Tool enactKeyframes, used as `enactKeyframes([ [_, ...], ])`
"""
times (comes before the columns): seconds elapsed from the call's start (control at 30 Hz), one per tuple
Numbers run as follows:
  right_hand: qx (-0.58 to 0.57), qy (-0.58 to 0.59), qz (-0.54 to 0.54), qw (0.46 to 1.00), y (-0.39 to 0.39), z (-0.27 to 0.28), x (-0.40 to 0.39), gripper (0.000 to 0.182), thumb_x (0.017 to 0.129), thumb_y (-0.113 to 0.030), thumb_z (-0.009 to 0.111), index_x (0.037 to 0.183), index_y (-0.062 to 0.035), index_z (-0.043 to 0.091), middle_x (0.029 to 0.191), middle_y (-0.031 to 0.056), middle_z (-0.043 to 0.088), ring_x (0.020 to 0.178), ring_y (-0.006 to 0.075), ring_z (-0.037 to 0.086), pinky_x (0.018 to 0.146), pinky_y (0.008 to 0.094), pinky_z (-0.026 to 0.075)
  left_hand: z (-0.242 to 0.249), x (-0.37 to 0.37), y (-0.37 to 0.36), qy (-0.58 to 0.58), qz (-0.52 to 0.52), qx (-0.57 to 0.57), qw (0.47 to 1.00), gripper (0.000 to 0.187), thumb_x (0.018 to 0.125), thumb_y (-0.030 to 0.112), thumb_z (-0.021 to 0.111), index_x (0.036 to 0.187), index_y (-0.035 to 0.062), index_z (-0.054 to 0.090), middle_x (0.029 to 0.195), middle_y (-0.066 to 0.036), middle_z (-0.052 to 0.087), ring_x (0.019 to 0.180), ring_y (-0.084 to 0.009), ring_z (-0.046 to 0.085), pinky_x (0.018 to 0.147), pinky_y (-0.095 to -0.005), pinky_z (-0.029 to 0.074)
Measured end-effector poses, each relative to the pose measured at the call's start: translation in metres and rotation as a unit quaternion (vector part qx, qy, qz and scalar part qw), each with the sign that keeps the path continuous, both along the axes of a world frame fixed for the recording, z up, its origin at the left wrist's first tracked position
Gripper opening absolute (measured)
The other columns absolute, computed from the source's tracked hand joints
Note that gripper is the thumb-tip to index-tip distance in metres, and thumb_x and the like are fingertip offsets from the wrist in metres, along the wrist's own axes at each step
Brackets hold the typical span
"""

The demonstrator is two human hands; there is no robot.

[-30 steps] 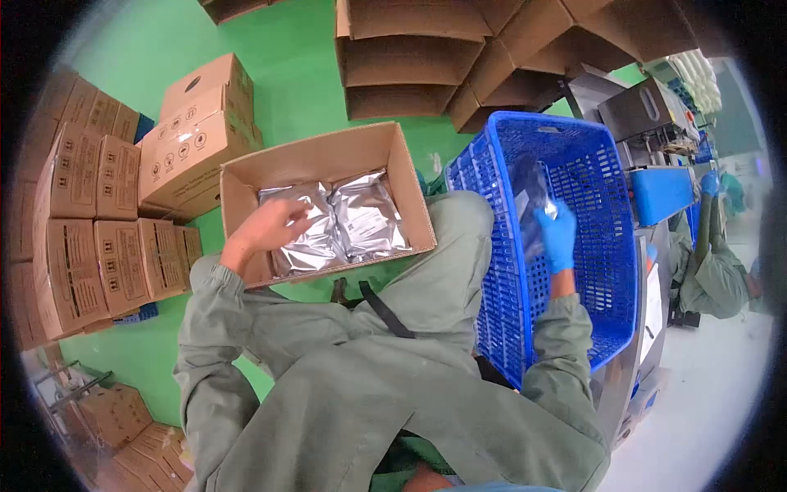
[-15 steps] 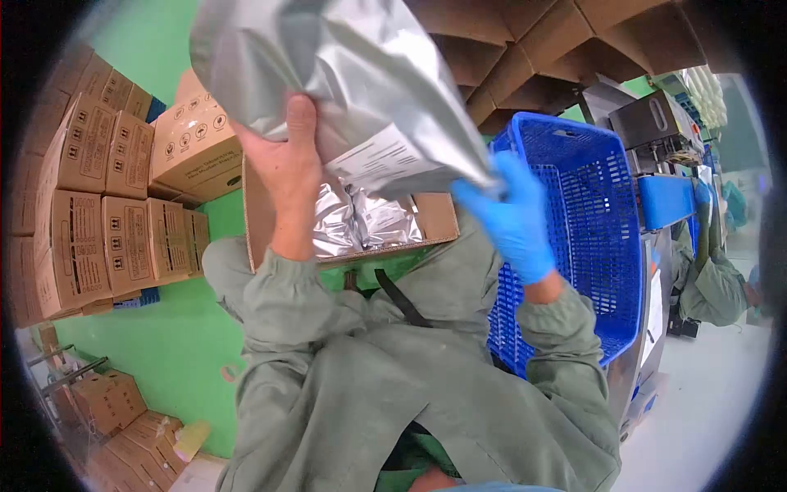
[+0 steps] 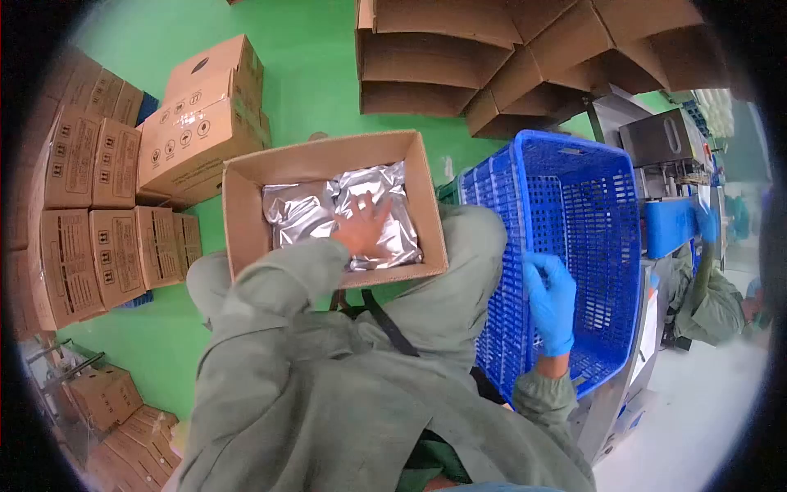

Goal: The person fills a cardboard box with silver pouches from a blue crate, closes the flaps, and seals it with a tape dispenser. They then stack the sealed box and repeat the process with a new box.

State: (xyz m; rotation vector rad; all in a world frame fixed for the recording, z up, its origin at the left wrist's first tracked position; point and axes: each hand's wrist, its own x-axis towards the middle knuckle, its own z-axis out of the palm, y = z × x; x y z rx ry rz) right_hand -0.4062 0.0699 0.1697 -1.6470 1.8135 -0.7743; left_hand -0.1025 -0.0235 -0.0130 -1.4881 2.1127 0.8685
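My left hand (image 3: pixel 365 228), bare, reaches into an open cardboard box (image 3: pixel 324 152) and lies with fingers spread on a shiny silver foil bag (image 3: pixel 393 201). A second silver foil bag (image 3: pixel 297 209) lies beside it on the left. Whether more bags lie underneath is hidden. My right hand (image 3: pixel 551 303), in a blue glove, is at the near-left rim of a blue plastic basket (image 3: pixel 611 353). Its fingers are curled over that rim. The basket's perforated walls and floor show.
Sealed cartons (image 3: pixel 193 135) are stacked on the green floor (image 3: pixel 303 82) to the left. Open cardboard boxes (image 3: pixel 443 61) stand at the back. A metal bench (image 3: pixel 615 111) with equipment runs along the right, where another person's sleeve (image 3: pixel 709 299) and blue glove show.
The large silver bag held up between both hands is no longer raised. My left hand has gone down into the box, and my right hand has moved down to the basket rim.
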Motion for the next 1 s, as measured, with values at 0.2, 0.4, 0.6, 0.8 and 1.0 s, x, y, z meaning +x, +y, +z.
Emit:
enactKeyframes([
  [0.2,-0.085,-0.057,-0.082,0.991,0.003,-0.038,0.000,0.012,0.087,-0.002,0.063,0.099,-0.0018,0.066,0.086,0.0023,0.060,0.073,0.0082,0.051,0.068,0.0228,0.043,-0.052,-0.027,0.015,-0.033,-0.050,-0.209,0.976,0.129,0.060,0.059,0.081,0.154,0.0150,0.004,0.154,-0.032,0.006,0.142,-0.0513,0.006,0.089,-0.0825,0.024],
  [0.4,-0.030,-0.160,-0.124,0.979,0.000,-0.039,-0.002,0.013,0.090,-0.004,0.061,0.102,-0.0005,0.066,0.086,-0.0007,0.060,0.074,0.0086,0.052,0.069,0.0221,0.043,-0.030,0.005,0.002,0.043,-0.111,-0.148,0.982,0.121,0.064,0.052,0.080,0.153,0.0097,0.010,0.155,-0.029,0.012,0.142,-0.0421,0.019,0.097,-0.0718,0.031],
  [0.6,-0.138,-0.259,-0.316,0.902,-0.002,-0.009,-0.066,0.033,0.089,-0.015,0.063,0.118,-0.0016,0.058,0.099,0.0028,0.062,0.082,0.0097,0.057,0.074,0.0234,0.047,0.069,0.082,0.020,0.279,0.091,-0.124,0.948,0.068,0.085,0.043,0.068,0.135,0.0010,0.049,0.131,-0.024,0.055,0.123,-0.0379,0.051,0.103,-0.0422,0.040],
  [0.8,-0.342,-0.213,-0.451,0.796,0.010,0.006,-0.328,0.020,0.094,-0.028,0.053,0.107,-0.0133,0.056,0.101,0.0028,0.055,0.096,0.0141,0.056,0.075,0.0321,0.045,0.129,0.189,0.093,0.364,0.359,-0.182,0.840,0.048,0.090,0.012,0.062,0.132,-0.0078,0.049,0.121,-0.018,0.062,0.113,-0.0232,0.058,0.097,-0.0338,0.045],
  [1.0,-0.145,-0.181,-0.514,0.826,0.009,0.004,-0.501,0.037,0.091,-0.052,0.057,0.077,-0.0190,0.052,0.068,0.0015,0.045,0.068,0.0130,0.048,0.058,0.0350,0.040,0.127,0.263,0.146,0.390,0.450,-0.298,0.746,0.042,0.095,0.013,0.058,0.131,-0.0076,0.049,0.121,-0.016,0.062,0.111,-0.0230,0.058,0.097,-0.0332,0.045],
])
